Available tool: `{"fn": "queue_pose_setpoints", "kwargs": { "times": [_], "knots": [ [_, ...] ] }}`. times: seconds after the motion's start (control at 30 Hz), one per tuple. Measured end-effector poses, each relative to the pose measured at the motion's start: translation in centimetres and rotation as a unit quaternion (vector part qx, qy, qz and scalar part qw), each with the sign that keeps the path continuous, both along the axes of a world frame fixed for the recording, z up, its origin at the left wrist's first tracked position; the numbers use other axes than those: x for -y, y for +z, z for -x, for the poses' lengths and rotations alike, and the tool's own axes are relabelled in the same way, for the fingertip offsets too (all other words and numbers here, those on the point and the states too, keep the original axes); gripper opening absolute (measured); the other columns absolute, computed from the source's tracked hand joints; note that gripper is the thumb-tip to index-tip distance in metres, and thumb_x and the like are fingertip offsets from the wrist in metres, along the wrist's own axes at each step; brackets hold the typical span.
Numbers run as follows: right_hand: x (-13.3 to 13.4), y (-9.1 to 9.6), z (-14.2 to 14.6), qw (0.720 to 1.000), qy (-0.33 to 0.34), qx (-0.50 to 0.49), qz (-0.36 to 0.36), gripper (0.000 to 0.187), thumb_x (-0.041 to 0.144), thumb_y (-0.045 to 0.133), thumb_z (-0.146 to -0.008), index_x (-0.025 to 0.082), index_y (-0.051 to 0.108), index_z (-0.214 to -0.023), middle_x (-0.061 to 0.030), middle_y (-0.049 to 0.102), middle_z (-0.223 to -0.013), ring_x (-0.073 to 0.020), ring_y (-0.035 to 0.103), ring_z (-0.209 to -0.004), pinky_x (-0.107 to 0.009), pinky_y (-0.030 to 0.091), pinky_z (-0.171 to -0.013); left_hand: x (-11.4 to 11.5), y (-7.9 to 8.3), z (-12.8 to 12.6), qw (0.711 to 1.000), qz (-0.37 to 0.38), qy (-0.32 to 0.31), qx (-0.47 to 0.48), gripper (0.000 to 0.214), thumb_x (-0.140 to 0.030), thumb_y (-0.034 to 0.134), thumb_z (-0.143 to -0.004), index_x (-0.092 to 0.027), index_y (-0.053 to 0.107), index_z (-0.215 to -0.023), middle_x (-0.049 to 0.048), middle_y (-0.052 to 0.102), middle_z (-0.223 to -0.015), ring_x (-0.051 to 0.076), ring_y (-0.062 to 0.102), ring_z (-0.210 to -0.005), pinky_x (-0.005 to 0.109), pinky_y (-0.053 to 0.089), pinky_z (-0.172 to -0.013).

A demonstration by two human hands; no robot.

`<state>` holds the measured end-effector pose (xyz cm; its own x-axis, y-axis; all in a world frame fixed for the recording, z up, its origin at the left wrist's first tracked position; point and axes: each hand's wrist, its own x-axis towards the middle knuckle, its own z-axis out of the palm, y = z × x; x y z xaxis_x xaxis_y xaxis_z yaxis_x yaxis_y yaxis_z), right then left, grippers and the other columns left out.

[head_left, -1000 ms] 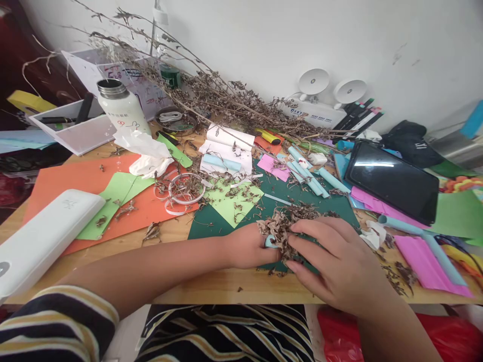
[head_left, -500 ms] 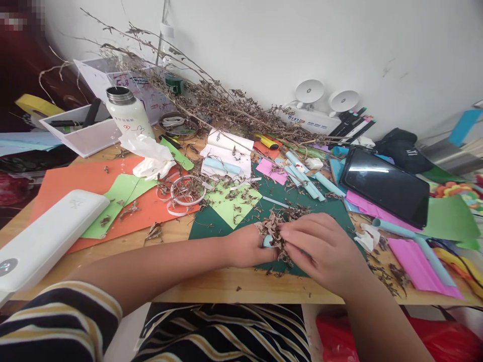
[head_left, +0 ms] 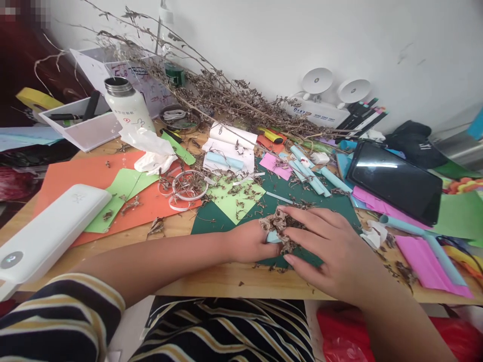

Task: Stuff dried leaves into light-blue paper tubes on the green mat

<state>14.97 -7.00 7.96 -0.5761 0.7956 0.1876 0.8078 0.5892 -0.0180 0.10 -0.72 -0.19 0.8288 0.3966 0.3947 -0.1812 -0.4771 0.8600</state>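
Note:
My left hand (head_left: 249,242) is closed around one end of a light blue paper roll (head_left: 272,237) that is covered with dry brown leaf bits (head_left: 281,223). My right hand (head_left: 332,251) lies over the other side of the roll, fingers curled and pressing the leaf bits onto it. Both hands rest on a dark green paper sheet (head_left: 320,211) near the front edge of the wooden table (head_left: 234,281). The rest of the roll is hidden under my right hand.
Dry branches (head_left: 226,100) lie along the wall. Orange paper (head_left: 86,176), light green sheets (head_left: 234,196), tape rings (head_left: 188,185), a white bottle (head_left: 128,105), a white case (head_left: 45,231), blue paper rolls (head_left: 309,171), a tablet (head_left: 396,178) and pink paper (head_left: 422,256) crowd the table.
My right hand's fingers have shifted over the leaf-covered roll, pinching and then spreading again. The left hand has kept its hold. The view has shifted slightly.

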Motion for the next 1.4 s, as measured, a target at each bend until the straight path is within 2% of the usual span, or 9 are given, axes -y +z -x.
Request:
{"fn": "queue_pose_setpoints", "kwargs": {
  "times": [0.2, 0.43, 0.57, 0.67, 0.8, 0.9, 1.07, 1.3, 1.4],
  "knots": [
    [0.1, 0.6, 0.2, 1.0, -0.014, 0.016, 0.015, 0.019, 0.025, 0.048, -0.073, 0.02, 0.057, -0.09, -0.01, 0.049, -0.11, -0.025, 0.046, -0.093, -0.042, 0.038, -0.076, 0.0, 0.1, 0.1, 1.0, 0.01, 0.011, -0.023, 0.023, -0.015, 0.042, -0.074, -0.014, 0.049, -0.095, 0.0054, 0.056, -0.097, 0.016, 0.05, -0.091, 0.026, 0.039, -0.085],
    [-0.5, 0.8, -0.9, 0.997, 0.043, -0.011, 0.059, 0.026, 0.012, 0.041, -0.078, 0.024, 0.053, -0.097, -0.0053, 0.054, -0.101, -0.0179, 0.049, -0.087, -0.036, 0.038, -0.074, 0.1, -0.3, 0.0, 0.998, -0.008, 0.007, -0.058, 0.017, -0.019, 0.042, -0.074, -0.012, 0.05, -0.088, 0.004, 0.055, -0.086, 0.014, 0.05, -0.082, 0.025, 0.041, -0.08],
    [-1.1, 0.6, -1.3, 0.994, 0.071, -0.076, 0.035, 0.025, 0.011, 0.043, -0.078, 0.022, 0.049, -0.1, -0.0024, 0.06, -0.091, -0.0139, 0.052, -0.083, -0.031, 0.04, -0.073, 0.0, -0.3, 0.0, 0.996, -0.035, 0.017, -0.086, 0.015, -0.02, 0.043, -0.074, -0.011, 0.052, -0.081, 0.0036, 0.054, -0.076, 0.014, 0.049, -0.074, 0.024, 0.042, -0.074],
    [-1.3, 0.5, -1.3, 0.994, 0.056, -0.087, 0.023, 0.017, 0.014, 0.046, -0.078, 0.021, 0.05, -0.092, -0.0017, 0.063, -0.083, -0.014, 0.053, -0.078, -0.03, 0.041, -0.069, 0.0, -0.2, 0.1, 0.996, -0.043, 0.014, -0.075, 0.016, -0.02, 0.043, -0.074, -0.011, 0.053, -0.082, 0.0045, 0.055, -0.078, 0.013, 0.049, -0.072, 0.023, 0.042, -0.072],
    [-1.4, 0.5, -1.0, 0.991, 0.081, -0.103, 0.0, 0.01, 0.013, 0.049, -0.077, 0.021, 0.052, -0.083, -0.0016, 0.064, -0.083, -0.0132, 0.053, -0.075, -0.03, 0.04, -0.069, 0.1, 0.0, 0.0, 0.996, -0.028, 0.017, -0.077, 0.014, -0.02, 0.043, -0.075, -0.012, 0.053, -0.078, 0.0037, 0.056, -0.076, 0.012, 0.049, -0.071, 0.022, 0.043, -0.073],
    [-1.4, 0.4, -0.8, 0.992, 0.087, -0.093, -0.019, 0.011, 0.013, 0.05, -0.076, 0.021, 0.054, -0.082, -0.0013, 0.064, -0.083, -0.0137, 0.052, -0.074, -0.031, 0.039, -0.068, 0.1, -0.1, 0.0, 0.998, -0.008, 0.021, -0.065, 0.014, -0.02, 0.044, -0.075, -0.012, 0.054, -0.082, 0.0048, 0.058, -0.086, 0.013, 0.051, -0.078, 0.022, 0.042, -0.079],
    [-1.4, 0.1, -0.3, 0.996, 0.052, -0.064, -0.034, 0.013, 0.014, 0.048, -0.077, 0.021, 0.058, -0.081, -0.002, 0.063, -0.086, -0.0153, 0.049, -0.076, -0.033, 0.038, -0.07, 0.1, -0.3, 0.1, 0.998, -0.001, 0.037, -0.052, 0.018, -0.019, 0.043, -0.075, -0.011, 0.054, -0.087, 0.0068, 0.058, -0.095, 0.014, 0.052, -0.083, 0.023, 0.042, -0.081],
    [-0.2, 1.3, 0.9, 0.999, -0.037, 0.015, 0.029, 0.018, 0.027, 0.044, -0.078, 0.023, 0.059, -0.088, -0.0075, 0.054, -0.104, -0.0235, 0.046, -0.092, -0.04, 0.037, -0.075, -0.3, -0.3, -0.1, 0.999, -0.01, 0.04, 0.011, 0.018, -0.021, 0.043, -0.075, -0.014, 0.052, -0.088, 0.0066, 0.056, -0.1, 0.017, 0.048, -0.099, 0.028, 0.035, -0.091],
    [-0.3, 1.8, 1.3, 0.998, -0.037, 0.016, 0.058, 0.017, 0.026, 0.045, -0.077, 0.023, 0.061, -0.079, -0.0076, 0.053, -0.102, -0.0228, 0.046, -0.09, -0.04, 0.038, -0.073, -0.3, -0.2, -0.1, 0.999, -0.033, 0.014, -0.001, 0.018, -0.019, 0.042, -0.075, -0.015, 0.052, -0.09, 0.0067, 0.056, -0.099, 0.017, 0.048, -0.1, 0.029, 0.034, -0.092]
  ]
}}
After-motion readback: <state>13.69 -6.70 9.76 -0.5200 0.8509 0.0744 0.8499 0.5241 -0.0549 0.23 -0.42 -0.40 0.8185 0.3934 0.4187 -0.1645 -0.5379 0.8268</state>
